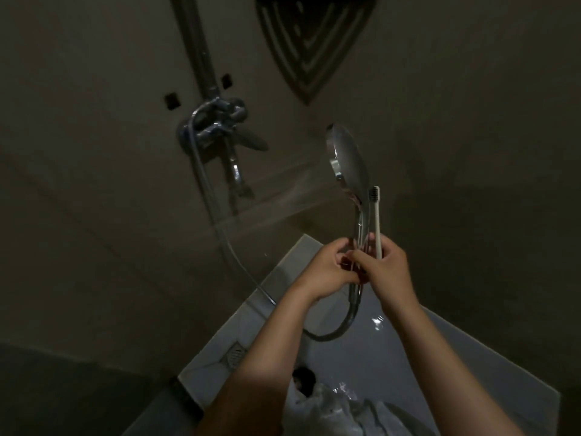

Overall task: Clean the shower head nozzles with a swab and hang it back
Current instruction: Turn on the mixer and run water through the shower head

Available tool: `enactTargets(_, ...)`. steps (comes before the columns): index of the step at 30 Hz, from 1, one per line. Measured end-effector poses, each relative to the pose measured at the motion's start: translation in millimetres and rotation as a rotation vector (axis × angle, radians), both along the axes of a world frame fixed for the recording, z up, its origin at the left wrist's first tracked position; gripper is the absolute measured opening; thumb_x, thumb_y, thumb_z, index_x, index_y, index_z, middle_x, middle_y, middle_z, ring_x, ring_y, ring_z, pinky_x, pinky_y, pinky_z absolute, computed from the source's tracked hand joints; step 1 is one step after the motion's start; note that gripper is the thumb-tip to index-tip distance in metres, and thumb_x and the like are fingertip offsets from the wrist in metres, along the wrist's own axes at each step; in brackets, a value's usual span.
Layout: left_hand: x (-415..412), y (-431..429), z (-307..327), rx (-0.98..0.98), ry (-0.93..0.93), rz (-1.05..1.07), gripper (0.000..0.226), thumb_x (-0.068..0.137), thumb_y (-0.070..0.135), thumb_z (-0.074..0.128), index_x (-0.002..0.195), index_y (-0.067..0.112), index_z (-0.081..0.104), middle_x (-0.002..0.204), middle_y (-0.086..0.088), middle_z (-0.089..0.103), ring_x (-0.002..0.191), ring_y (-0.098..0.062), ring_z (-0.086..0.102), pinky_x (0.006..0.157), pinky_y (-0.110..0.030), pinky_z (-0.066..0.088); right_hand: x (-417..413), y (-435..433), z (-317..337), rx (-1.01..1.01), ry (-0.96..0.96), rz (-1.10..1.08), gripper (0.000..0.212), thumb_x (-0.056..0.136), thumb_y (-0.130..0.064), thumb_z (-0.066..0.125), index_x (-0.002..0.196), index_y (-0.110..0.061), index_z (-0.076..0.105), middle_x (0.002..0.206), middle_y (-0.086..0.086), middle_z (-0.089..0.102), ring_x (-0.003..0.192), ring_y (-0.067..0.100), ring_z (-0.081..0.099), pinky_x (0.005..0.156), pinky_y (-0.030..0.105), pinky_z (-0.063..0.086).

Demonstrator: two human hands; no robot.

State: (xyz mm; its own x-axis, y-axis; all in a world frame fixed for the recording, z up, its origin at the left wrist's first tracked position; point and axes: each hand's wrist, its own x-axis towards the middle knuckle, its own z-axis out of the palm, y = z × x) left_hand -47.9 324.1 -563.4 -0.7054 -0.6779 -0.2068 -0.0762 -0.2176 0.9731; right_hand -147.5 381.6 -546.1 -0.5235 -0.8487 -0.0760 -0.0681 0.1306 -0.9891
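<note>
Centrally, the head stands upright in mid-air before the wall, its chrome rim catching the light and its face turned edge-on, so the nozzles cannot be read. Both hands meet at its slim handle. The left hand curls its fingers round the handle. The right hand pinches a white brush, bristles up, just beside the handle; whether it also grips the handle cannot be told.

Judged from its look, the head is rigid, smooth and probably slippery when wet, and light enough for one hand. The handle is the sound place to hold. The hose is flexible and will tug sideways.

Outward lie the mixer, the rail above it, a corner shelf and a floor drain.
</note>
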Motion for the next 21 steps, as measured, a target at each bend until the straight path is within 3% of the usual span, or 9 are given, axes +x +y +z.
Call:
enactTargets(9,80,-30,6,-0.027,-0.043,0.203,0.050,0.072,-0.026,0.058,0.107,0.009,0.052,0.088,0.002,0.063,0.072,0.004,0.065,0.069,-0.012,0.052,67,-51,8,0.020,0.000,0.291,0.018,0.074,-0.002,0.071,0.092,-0.005,0.069,0.084,0.017,0.070,0.078,0.022,0.066,0.073,0.038,0.054)
enactTargets(14,114,-38,11,0.001,-0.061,0.257,0.048,0.075,-0.025,0.058,0.108,0.008,0.048,0.090,-0.002,0.060,0.069,0.004,0.066,0.066,-0.012,0.053,97,-69,7,0.013,0.013,0.405,0.019,0.074,-0.001,0.070,0.093,-0.001,0.068,0.083,0.020,0.069,0.076,0.021,0.063,0.070,0.037,0.051)
enactTargets(19,138,-39,6,0.010,-0.074,0.349,0.056,0.073,-0.021,0.062,0.123,0.002,0.049,0.103,-0.005,0.062,0.089,-0.008,0.064,0.076,-0.017,0.055,117,-81,2,0.003,-0.011,0.503,0.018,0.076,0.004,0.067,0.094,0.003,0.067,0.082,0.025,0.066,0.074,0.021,0.060,0.065,0.031,0.049)
enactTargets(21,144,-39,6,0.016,-0.079,0.381,0.054,0.073,-0.021,0.061,0.119,0.005,0.050,0.101,-0.004,0.063,0.087,-0.006,0.064,0.075,-0.017,0.054,123,-84,0,0.001,-0.012,0.535,0.018,0.077,0.003,0.067,0.095,0.002,0.067,0.084,0.025,0.067,0.074,0.021,0.062,0.067,0.032,0.050)
